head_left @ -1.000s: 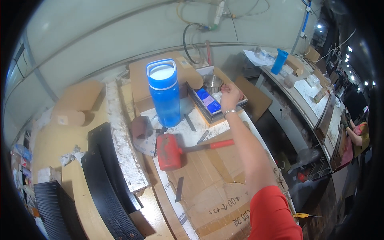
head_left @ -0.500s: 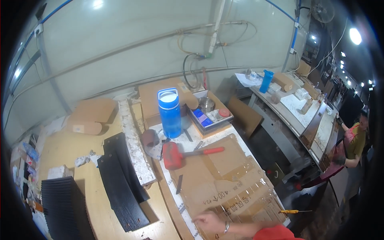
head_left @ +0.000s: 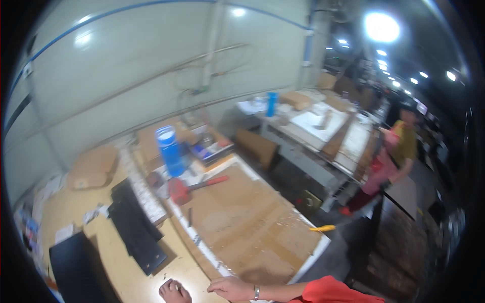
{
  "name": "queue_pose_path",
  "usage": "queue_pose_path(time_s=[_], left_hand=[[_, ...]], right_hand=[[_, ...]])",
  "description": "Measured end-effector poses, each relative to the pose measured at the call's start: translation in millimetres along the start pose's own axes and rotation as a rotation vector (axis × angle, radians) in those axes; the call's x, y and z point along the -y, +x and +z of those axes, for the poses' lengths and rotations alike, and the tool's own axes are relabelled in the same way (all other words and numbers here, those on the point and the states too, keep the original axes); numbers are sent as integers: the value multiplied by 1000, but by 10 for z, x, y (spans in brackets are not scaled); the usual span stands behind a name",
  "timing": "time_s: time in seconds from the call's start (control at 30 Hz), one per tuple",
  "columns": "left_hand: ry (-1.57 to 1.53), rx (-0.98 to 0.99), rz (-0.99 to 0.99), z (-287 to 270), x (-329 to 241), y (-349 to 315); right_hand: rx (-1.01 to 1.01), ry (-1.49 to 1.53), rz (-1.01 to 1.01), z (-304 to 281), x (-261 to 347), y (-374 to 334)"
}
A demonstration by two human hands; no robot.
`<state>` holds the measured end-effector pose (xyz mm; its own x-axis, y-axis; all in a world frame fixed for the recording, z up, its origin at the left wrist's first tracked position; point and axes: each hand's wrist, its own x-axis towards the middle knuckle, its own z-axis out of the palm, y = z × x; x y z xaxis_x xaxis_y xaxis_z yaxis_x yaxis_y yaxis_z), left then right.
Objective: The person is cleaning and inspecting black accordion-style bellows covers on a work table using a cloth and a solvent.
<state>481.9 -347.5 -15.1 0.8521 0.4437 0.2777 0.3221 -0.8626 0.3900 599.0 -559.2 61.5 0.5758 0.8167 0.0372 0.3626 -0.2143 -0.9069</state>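
Both hands are at the lower edge, a small gap apart, over the front of the pale wooden tabletop (head_left: 144, 283). My left hand (head_left: 175, 292) has its fingers curled in; what they hold, if anything, is hidden. My right hand (head_left: 230, 289), with a metal band at the wrist and a red sleeve, reaches in from the right with bent fingers pressed together; nothing in them can be made out. Ahead of my left hand lie black curved strips (head_left: 134, 222). A flattened cardboard sheet (head_left: 247, 217) lies beyond my right hand, with a red mallet (head_left: 181, 191) at its far left corner.
A stack of black ridged pieces (head_left: 76, 267) stands at left. Behind the mallet are a blue bottle (head_left: 172, 156) and a box of small items (head_left: 212, 151). A yellow-handled tool (head_left: 322, 228) sticks out over the right edge. Another person (head_left: 396, 151) stands by the far bench (head_left: 303, 151).
The view has swung to the right and is blurred. My left hand has come into view at the bottom. My right hand has moved left, off the cardboard. The other person has shifted position.
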Motion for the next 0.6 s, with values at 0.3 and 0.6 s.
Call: queue_pose_path(time_s=[0.3,0.6], left_hand=[[164,140,-12,-327,-99,-252],[-64,407,97,-136,476,-153]], right_hand=[[-294,-348,210,448,223,-1793],[-444,-269,348,1826,667,-3033]])
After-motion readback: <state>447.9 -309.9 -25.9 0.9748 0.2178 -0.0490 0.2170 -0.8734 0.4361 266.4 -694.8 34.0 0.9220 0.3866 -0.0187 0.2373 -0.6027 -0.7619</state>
